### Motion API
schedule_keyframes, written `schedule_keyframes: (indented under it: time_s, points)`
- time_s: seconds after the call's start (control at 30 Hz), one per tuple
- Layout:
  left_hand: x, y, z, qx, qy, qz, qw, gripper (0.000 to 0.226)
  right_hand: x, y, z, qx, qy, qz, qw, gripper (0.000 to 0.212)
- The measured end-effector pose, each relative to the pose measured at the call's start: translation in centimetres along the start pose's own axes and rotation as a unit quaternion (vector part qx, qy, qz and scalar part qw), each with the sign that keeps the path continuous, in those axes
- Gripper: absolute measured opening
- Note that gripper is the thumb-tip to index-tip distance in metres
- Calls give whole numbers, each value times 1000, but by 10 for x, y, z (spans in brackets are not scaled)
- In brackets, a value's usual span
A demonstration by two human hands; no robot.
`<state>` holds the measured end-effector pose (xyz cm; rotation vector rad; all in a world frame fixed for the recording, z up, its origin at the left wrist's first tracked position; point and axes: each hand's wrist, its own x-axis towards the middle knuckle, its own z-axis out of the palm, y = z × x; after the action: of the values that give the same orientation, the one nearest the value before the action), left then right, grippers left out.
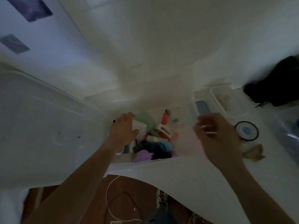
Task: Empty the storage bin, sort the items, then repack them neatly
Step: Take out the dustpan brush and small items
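Left hand [124, 131] reaches into clear storage bin [161, 162] on white table [186, 183], fingers curled around patterned white box [140, 129]. Right hand [218, 138] hovers over bin's right side; blurred, grip undeterminable.

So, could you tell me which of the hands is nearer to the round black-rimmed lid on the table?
The right. The right hand hovers just left of the lid; the left hand is far across, on a patterned box in the bin.
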<state>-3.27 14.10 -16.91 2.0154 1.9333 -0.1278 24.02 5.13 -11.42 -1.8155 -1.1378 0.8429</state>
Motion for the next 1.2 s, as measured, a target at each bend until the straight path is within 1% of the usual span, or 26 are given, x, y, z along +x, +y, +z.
schedule_keyframes:
  time_s: [0.07,0.1,0.17,0.2,0.27,0.3,0.37,0.4,0.43,0.5,0.63,0.73,0.77,0.83,0.9,0.97,1.03,1.07,1.1,1.13,1.17,1.2]
  points:
    - [15,-36,8,-21,-15,-37,999,77,22,-7,52,-79,-110,-23,991,24]
    - [22,-50,13,-35,-22,-45,998,84,34,-7,78,-122,-161,-21,979,31]
    - [36,-70,21,-53,-37,-44,997,94,55,-4,129,-209,-245,-26,947,55]
    - [41,-77,24,-59,-50,-41,996,95,63,-3,151,-253,-267,-41,929,68]
    - [45,-85,31,-84,-69,-25,994,91,74,1,187,-337,-275,-71,898,92]
    - [46,-87,33,-93,-72,-9,993,87,78,4,202,-359,-283,-68,887,102]
    - [45,-91,38,-109,-82,18,990,81,83,10,225,-348,-314,-46,882,118]
    - [44,-94,42,-124,-90,24,988,79,83,12,234,-344,-320,-41,882,121]
    - [41,-96,44,-140,-101,19,985,77,83,15,241,-342,-313,-39,885,119]
    - [37,-101,49,-173,-106,9,979,77,84,21,251,-326,-288,-35,900,103]
    - [32,-108,46,-207,-91,-4,974,77,89,22,244,-281,-283,-3,917,72]
    - [31,-109,38,-241,-101,-29,965,80,90,19,226,-254,-226,3,941,64]
    - [30,-108,35,-258,-101,-38,960,80,92,18,217,-216,-194,8,957,64]
    - [28,-105,28,-273,-83,-44,958,75,89,8,194,-75,-122,42,989,71]
    - [22,-96,18,-281,-61,-45,957,67,82,-5,168,77,-70,62,993,73]
    - [13,-78,6,-324,-40,-49,944,57,71,-20,141,150,-41,44,987,67]
    - [2,-55,-9,-395,-15,-55,917,40,54,-37,111,183,2,11,983,66]
    - [-5,-40,-17,-440,-8,-54,896,28,41,-46,92,177,28,-13,984,66]
    - [-16,-22,-29,-494,-15,-43,868,18,27,-52,73,153,55,-46,986,66]
    - [-30,-1,-41,-551,-39,-27,833,14,9,-59,53,113,81,-89,986,64]
    - [-47,21,-52,-604,-81,-16,793,18,-12,-63,32,66,105,-130,984,62]
    - [-65,43,-59,-642,-137,-11,754,26,-33,-64,13,20,126,-167,978,61]
